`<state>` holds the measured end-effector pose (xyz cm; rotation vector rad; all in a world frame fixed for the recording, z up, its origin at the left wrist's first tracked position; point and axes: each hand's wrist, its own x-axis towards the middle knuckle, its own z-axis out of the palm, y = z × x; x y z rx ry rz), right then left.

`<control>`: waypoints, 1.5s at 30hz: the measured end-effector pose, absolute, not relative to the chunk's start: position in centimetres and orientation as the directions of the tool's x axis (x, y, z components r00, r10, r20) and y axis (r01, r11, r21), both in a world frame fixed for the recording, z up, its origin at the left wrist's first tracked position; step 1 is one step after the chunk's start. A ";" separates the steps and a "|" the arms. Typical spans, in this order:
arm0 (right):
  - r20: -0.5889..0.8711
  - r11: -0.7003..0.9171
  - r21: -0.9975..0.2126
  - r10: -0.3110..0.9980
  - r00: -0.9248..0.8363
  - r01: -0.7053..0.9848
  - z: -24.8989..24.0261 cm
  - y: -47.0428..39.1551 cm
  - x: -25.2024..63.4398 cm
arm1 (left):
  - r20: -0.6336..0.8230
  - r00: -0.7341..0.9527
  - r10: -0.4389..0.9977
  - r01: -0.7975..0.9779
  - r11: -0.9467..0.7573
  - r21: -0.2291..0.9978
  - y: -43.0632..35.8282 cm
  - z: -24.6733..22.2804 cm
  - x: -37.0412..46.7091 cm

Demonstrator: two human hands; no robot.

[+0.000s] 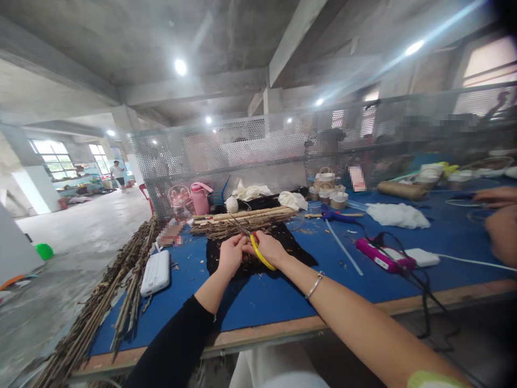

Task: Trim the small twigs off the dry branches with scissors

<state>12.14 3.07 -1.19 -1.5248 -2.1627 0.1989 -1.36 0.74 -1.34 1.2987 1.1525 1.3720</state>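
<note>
My right hand [271, 250] is closed around yellow-handled scissors [258, 252], whose blades point up and away to the left. My left hand [231, 254] is closed, its fingertips pinched against those of the right hand. Whatever is between the left fingers is too small or hidden to make out. Under both hands lies a black cloth [294, 249] scattered with plant bits. Just beyond the fingertips, a bundle of thin dry twigs [214, 230] lies crosswise, with paler sticks [258, 214] behind it.
Long dry stalks [117, 285] overhang the table's left side, beside a white power bank [156, 272]. A blue glue gun [337, 215], magenta device [383, 255] with cables and white plastic bag [398, 215] lie right. Another person's hand [503, 226] is at far right. A perforated metal screen [226, 153] stands behind.
</note>
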 end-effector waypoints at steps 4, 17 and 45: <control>0.292 0.347 -0.388 0.925 -0.243 0.854 -1.2 3.2 12.1 | 0.182 -0.066 0.981 0.015 -0.181 0.983 0.5 -1.0 -1.3; 0.242 0.328 -0.342 0.936 -0.255 0.881 -0.8 3.4 12.5 | 0.141 -0.023 0.990 -0.021 -0.141 0.990 0.9 -1.3 -1.1; 0.263 0.442 -0.536 0.897 -0.355 0.719 -1.5 3.6 12.7 | 0.139 -0.005 0.990 -0.023 -0.139 0.990 0.9 -1.6 -1.2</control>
